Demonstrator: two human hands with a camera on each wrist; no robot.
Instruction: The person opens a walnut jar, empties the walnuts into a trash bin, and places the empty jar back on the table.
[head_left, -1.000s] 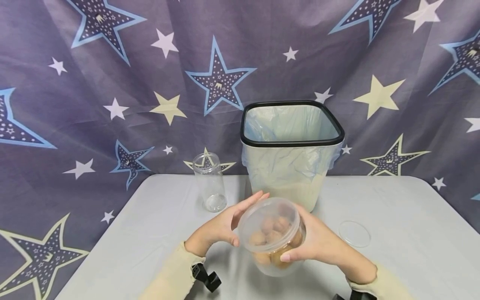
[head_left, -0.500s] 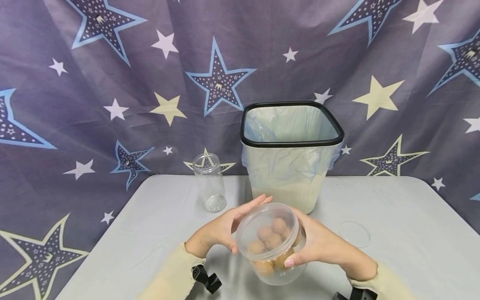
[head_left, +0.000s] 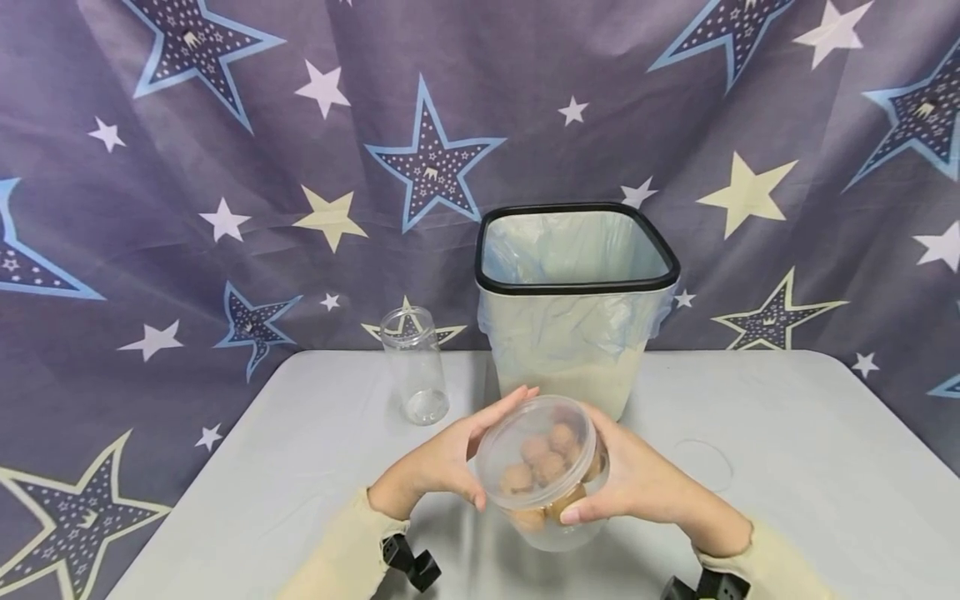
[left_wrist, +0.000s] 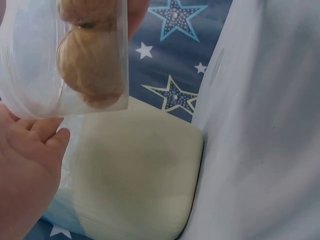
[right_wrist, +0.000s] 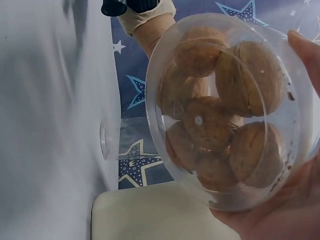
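A clear plastic jar (head_left: 551, 535) with a translucent lid (head_left: 501, 446) is raised over the table, tilted. Several walnuts (right_wrist: 212, 120) show through its wall and base in the right wrist view. My right hand (head_left: 641, 479) grips the jar from the right, thumb on its side and fingers hidden behind it. Around the lid's left side curves my left hand (head_left: 446, 458), thumb at the near edge and fingertips at the far edge. In the left wrist view its fingers (left_wrist: 47, 132) come up against the lid's rim.
Behind the jar stands a pale bin (head_left: 562, 358) with a black rim and a blue liner. An uncapped tall clear jar (head_left: 416, 367) stands to its left. A thin clear disc (head_left: 703, 465) lies on the white table (head_left: 810, 442). A star-printed curtain (head_left: 262, 250) hangs behind.
The jar dipped slightly, then rose again, still between both hands. My left thumb has come in closer to the lid. The head view has shifted a little.
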